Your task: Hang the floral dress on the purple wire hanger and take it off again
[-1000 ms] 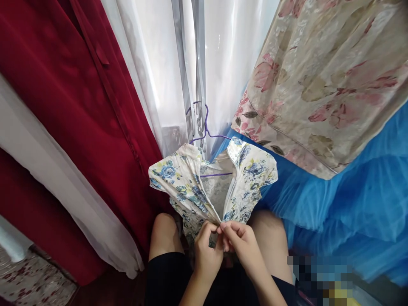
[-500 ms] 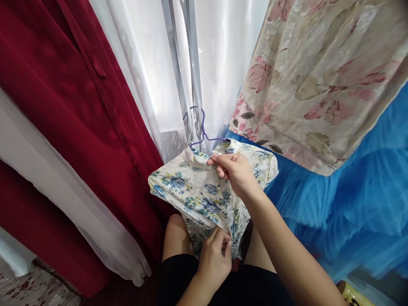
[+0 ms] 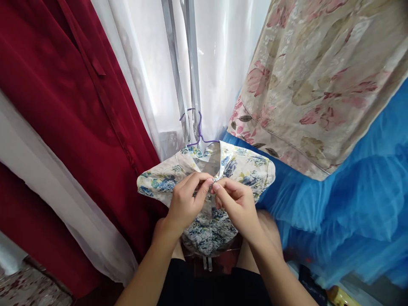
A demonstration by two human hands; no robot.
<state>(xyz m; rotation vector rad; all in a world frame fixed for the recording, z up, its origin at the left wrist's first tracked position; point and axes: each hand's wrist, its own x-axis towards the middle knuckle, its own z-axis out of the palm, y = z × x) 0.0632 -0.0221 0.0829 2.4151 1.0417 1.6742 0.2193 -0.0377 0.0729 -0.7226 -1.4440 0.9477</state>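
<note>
From the head camera, the floral dress (image 3: 251,168) hangs at the centre of the view on a purple hanger (image 3: 200,131), whose hook catches a metal frame (image 3: 178,76) at 12 o'clock. The left hand (image 3: 185,204) and right hand (image 3: 239,206) meet just below the neckline. Each pinches the dress's edge between thumb and fingertips, and the two hands touch. A red curtain (image 3: 63,106) fills 9 o'clock, a pink-flowered cloth (image 3: 318,76) hangs at 2 o'clock, and blue tulle (image 3: 334,212) lies at 4 o'clock.
</note>
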